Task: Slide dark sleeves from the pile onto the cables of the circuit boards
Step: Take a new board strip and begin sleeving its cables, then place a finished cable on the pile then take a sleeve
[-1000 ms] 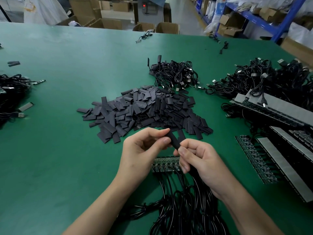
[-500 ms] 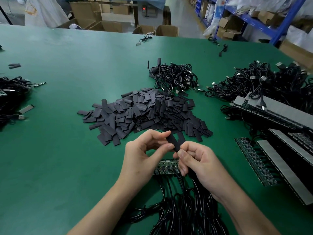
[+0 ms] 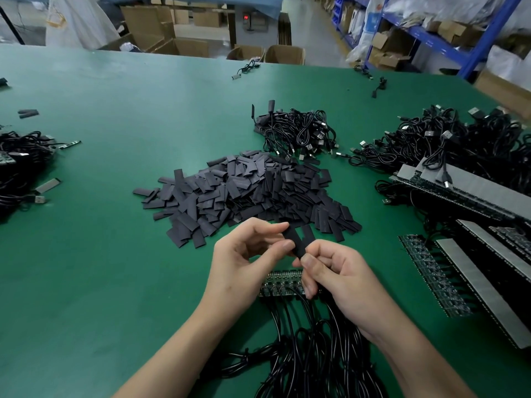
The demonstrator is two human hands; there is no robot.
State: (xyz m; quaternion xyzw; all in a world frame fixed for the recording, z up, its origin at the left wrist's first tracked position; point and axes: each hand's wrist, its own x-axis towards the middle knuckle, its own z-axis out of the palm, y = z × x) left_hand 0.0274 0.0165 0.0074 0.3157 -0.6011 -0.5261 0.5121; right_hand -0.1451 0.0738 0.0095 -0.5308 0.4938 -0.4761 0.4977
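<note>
A flat dark sleeve (image 3: 293,239) is pinched between the thumb and forefinger of my left hand (image 3: 244,262). My right hand (image 3: 342,280) touches its lower end with thumb and fingers closed; what else it grips is hidden. Beneath both hands lies a strip of circuit boards (image 3: 280,284) with black cables (image 3: 310,354) running toward me. The pile of dark sleeves (image 3: 244,191) is spread on the green table (image 3: 115,268) just beyond my hands.
Bundles of USB cables (image 3: 298,133) lie behind the pile, and a larger heap (image 3: 459,139) sits at the right. Rows of board strips with grey panels (image 3: 482,285) fill the right edge. More cables (image 3: 20,162) lie at the far left.
The hands have stayed together over the boards. The sleeve now stands out a little farther above my right hand's fingers, and my left fingers have shifted their pinch on it.
</note>
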